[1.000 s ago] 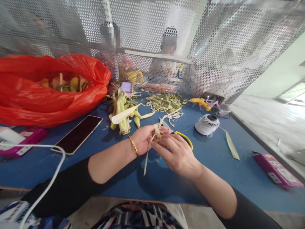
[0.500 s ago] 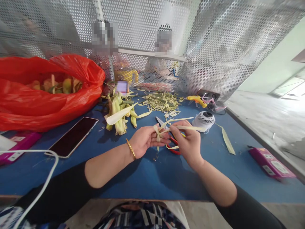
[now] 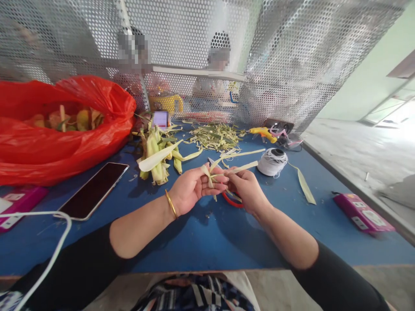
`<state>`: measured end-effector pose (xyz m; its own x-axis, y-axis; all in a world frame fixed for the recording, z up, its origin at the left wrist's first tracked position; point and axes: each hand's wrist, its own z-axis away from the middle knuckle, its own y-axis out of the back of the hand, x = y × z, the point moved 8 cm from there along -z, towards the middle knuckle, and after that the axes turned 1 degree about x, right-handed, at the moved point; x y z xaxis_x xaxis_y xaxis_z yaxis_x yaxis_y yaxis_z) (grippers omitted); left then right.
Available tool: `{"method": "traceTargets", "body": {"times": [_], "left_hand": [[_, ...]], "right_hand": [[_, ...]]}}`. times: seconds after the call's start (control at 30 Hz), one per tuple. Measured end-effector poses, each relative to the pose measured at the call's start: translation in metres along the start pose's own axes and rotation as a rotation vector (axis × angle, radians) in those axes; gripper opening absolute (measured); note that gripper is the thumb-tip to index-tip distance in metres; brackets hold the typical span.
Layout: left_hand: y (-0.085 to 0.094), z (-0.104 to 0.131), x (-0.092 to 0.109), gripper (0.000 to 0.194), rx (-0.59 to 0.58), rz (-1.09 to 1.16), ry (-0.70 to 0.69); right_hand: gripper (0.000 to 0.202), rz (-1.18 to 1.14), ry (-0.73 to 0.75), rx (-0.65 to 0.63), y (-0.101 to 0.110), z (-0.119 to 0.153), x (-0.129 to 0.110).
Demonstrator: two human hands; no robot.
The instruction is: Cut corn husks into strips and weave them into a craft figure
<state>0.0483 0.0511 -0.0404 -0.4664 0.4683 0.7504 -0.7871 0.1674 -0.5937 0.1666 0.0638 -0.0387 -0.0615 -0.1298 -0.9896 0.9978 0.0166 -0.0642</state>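
Note:
Palm up, my left hand (image 3: 191, 190) holds a small knotted piece of pale corn husk (image 3: 210, 177) between thumb and fingers. A long strip (image 3: 243, 167) of husk runs out to the right from it, pinched in my right hand (image 3: 244, 185). Another thin strip sticks up and to the right above the fingers. Beneath the hands lie red-handled scissors (image 3: 231, 200), partly hidden by my right hand. Behind them sits a bundle of corn husks (image 3: 155, 157) and a heap of shredded husk scraps (image 3: 215, 136).
A red plastic bag (image 3: 65, 147) fills the left, with a phone (image 3: 92, 190) before it and a white cable (image 3: 63, 242). On the right are a white thread spool (image 3: 272, 162), a yellow glue gun (image 3: 263, 133), a loose husk piece (image 3: 305, 187) and a purple power strip (image 3: 363, 212). Perforated metal screens the back.
My right hand has shifted a little left and slid closer to the knot, with the strip now angled more upward. My left hand keeps hold of the husk piece. The view has turned slightly.

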Motion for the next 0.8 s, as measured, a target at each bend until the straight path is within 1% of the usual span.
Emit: {"method": "traceTargets", "body": {"times": [0.1, 0.17, 0.23, 0.3, 0.37, 0.43, 0.5, 0.57, 0.63, 0.7, 0.8], "left_hand": [[0.001, 0.0, 0.003, 0.034, 0.011, -0.032, -0.011], [0.005, 0.001, 0.009, 0.031, 0.057, -0.056, -0.043], [0.01, 0.001, 0.016, 0.03, 0.123, -0.074, -0.083], [0.014, 0.002, 0.021, 0.031, 0.185, -0.094, -0.117], [0.018, 0.002, 0.024, 0.032, 0.23, -0.119, -0.14], [0.019, 0.002, 0.025, 0.032, 0.249, -0.147, -0.155], [0.02, 0.002, 0.025, 0.032, 0.252, -0.177, -0.163], [0.019, 0.002, 0.025, 0.031, 0.253, -0.209, -0.174], [0.018, 0.002, 0.026, 0.029, 0.251, -0.255, -0.187], [0.014, 0.003, 0.025, 0.028, 0.226, -0.319, -0.192], [0.004, 0.004, 0.018, 0.03, 0.128, -0.422, -0.153]], "right_hand": [[0.027, 0.085, -0.091, -0.095, -0.008, 0.003, 0.005], [0.029, 0.17, -0.139, -0.162, -0.011, 0.007, 0.007], [0.028, 0.226, -0.13, -0.235, -0.014, 0.011, 0.002], [0.022, 0.218, -0.033, -0.321, -0.019, 0.015, -0.008], [0.017, 0.176, 0.114, -0.406, -0.024, 0.019, -0.022], [0.024, 0.167, 0.262, -0.481, -0.03, 0.024, -0.031], [0.022, 0.234, 0.382, -0.527, -0.034, 0.029, -0.034], [0.019, 0.335, 0.479, -0.508, -0.035, 0.032, -0.035], [0.02, 0.433, 0.587, -0.438, -0.033, 0.035, -0.039], [0.021, 0.524, 0.739, -0.307, -0.027, 0.039, -0.051], [0.019, 0.687, 0.974, -0.027, -0.013, 0.05, -0.071]]}}
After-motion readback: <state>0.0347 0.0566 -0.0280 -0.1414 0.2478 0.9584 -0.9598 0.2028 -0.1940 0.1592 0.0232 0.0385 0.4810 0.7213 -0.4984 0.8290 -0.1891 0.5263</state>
